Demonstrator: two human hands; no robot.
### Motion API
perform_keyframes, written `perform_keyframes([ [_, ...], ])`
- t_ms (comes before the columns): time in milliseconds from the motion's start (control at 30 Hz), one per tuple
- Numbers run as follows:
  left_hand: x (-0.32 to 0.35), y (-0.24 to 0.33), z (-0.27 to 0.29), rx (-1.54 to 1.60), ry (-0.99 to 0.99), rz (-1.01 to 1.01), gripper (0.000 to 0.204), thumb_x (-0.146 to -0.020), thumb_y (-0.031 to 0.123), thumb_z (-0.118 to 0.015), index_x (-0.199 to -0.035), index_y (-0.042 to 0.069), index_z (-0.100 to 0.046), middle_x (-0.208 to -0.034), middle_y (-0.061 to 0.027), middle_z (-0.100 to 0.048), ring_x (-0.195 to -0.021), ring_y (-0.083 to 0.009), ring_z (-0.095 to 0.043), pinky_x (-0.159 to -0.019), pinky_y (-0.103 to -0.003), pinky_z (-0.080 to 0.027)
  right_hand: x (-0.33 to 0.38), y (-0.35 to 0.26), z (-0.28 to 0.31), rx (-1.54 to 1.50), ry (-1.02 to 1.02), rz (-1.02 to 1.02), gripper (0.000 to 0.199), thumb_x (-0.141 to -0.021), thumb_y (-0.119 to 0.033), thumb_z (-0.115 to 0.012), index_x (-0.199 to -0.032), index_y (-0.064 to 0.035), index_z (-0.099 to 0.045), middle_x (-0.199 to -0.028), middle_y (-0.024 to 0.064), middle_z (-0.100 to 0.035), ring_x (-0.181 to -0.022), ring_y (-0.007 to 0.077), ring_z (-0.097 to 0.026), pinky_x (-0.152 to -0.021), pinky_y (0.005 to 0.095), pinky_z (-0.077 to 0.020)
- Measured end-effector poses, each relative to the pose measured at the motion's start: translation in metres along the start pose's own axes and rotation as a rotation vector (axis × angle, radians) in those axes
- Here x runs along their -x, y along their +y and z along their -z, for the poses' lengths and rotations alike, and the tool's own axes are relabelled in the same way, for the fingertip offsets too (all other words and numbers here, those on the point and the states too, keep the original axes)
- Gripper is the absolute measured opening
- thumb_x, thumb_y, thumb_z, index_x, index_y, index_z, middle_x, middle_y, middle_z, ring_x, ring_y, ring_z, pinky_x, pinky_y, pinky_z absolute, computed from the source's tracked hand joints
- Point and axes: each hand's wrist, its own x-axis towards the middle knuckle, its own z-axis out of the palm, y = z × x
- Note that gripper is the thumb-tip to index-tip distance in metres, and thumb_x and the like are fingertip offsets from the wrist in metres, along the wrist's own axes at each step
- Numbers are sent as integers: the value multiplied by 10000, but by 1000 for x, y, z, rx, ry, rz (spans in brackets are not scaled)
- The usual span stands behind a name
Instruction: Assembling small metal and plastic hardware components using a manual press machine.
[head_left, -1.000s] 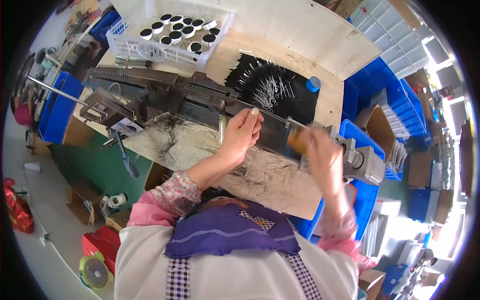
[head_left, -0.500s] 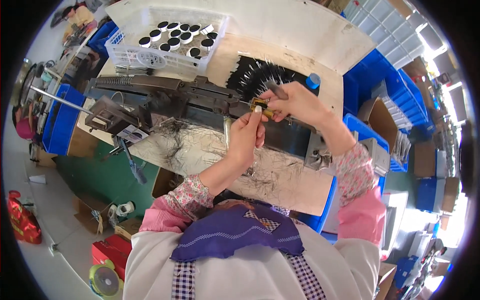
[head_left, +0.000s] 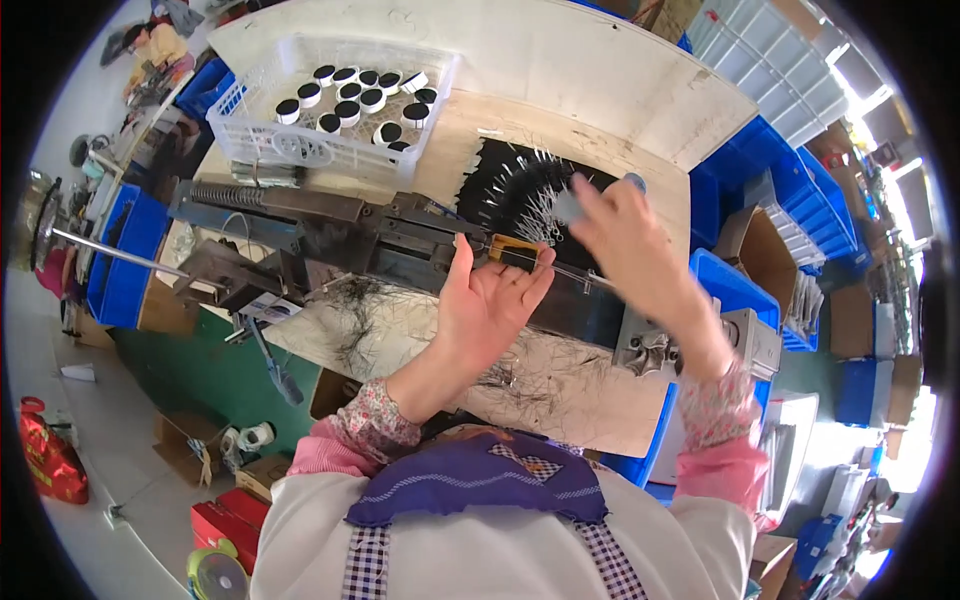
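Note:
My left hand (head_left: 487, 307) lies palm up with its fingers stretched out and thumb raised. Just beyond its palm is a small yellow rectangular piece (head_left: 516, 246), set on a thin rod along the dark metal bench machine (head_left: 415, 232). Whether the fingertips touch that piece I cannot tell. My right hand (head_left: 632, 245), smeared by motion, hangs over the machine's right part. At its fingertips shows a blurred grey-blue flat thing (head_left: 568, 207), whose kind I cannot make out. Beneath and behind it, many thin silvery pins (head_left: 505, 185) fan out on a black mat (head_left: 478, 160).
A clear plastic crate (head_left: 225, 125) at the back left holds several white, black-topped round pieces (head_left: 348, 113). Dark wire scraps (head_left: 355, 320) litter the wooden tabletop (head_left: 600, 395). A blue-capped item (head_left: 635, 181) stands behind my right hand. Blue bins (head_left: 745, 150) line the right side.
My right hand has left the yellow piece and swung right, toward the mat's edge. My left hand has unclosed from its pinch there and turned palm up.

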Motion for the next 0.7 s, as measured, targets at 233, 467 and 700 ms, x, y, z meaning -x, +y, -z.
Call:
perform_keyframes([
  [233, 10, -6, 10, -72, -81, -57, 722, -970, 567, -295, -1295, -70, -390, -1333, -160, -454, -1283, -263, -407, -1126, -387, -278, 6, -16, -23, -165, 120, 92, 232, -744, -68, -649, -962, -121, -704, -746, 20, -573, -749, 210, -575, -783, 344, -378],
  [467, 15, -8, 11, -146, -104, -139, 711, -971, 566, -294, -1314, -50, -384, -1343, -148, -449, -1288, -255, -404, -1129, -383, -271, -3, -16, -24, -241, -17, 57, 114, -781, -112, -678, -884, -130, -724, -753, 16, -605, -757, 193, -586, -804, 333, -358],
  [700, 14, 0, 7, -221, -81, -108, 703, -974, 568, -279, -1316, -33, -404, -1340, -125, -470, -1296, -233, -399, -1131, -374, -250, -6, -19, -25, -149, 23, 139, 104, -781, -112, -677, -875, -134, -719, -752, 5, -594, -755, 187, -581, -817, 345, -358],
])
